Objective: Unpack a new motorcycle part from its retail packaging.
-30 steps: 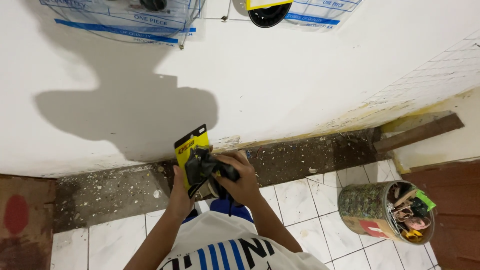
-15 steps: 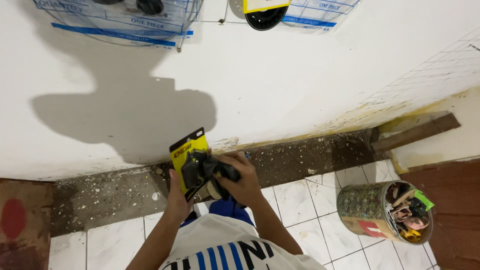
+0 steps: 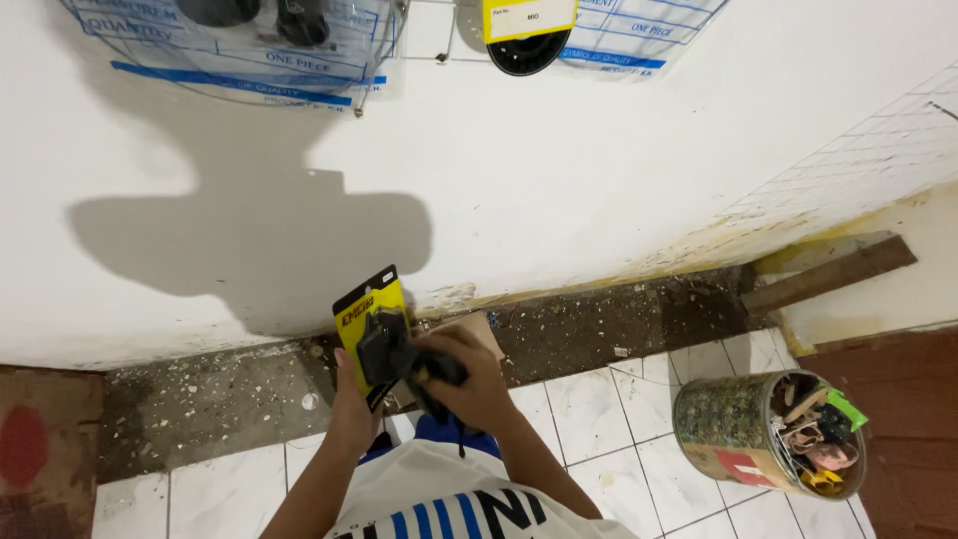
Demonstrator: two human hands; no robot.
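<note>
I look down at a yellow and black product card [image 3: 367, 311] held upright near the base of a white wall. My left hand [image 3: 351, 407] grips the card from behind and below. A black part [image 3: 380, 349] is fixed to the front of the card. My right hand [image 3: 475, 384] closes around this black part and a small black piece beside it [image 3: 439, 371]. Both forearms rise from the bottom of the frame over my white, blue-striped shirt [image 3: 454, 499].
A round tin [image 3: 733, 431] full of odds and ends stands on the white floor tiles at the right. A dusty bare concrete strip [image 3: 200, 404] runs along the wall. A wooden plank [image 3: 828, 274] lies at the right. Wire racks with plastic-wrapped goods [image 3: 249, 45] hang above.
The card and both hands sit slightly lower and further left in view. The grip of both hands looks the same.
</note>
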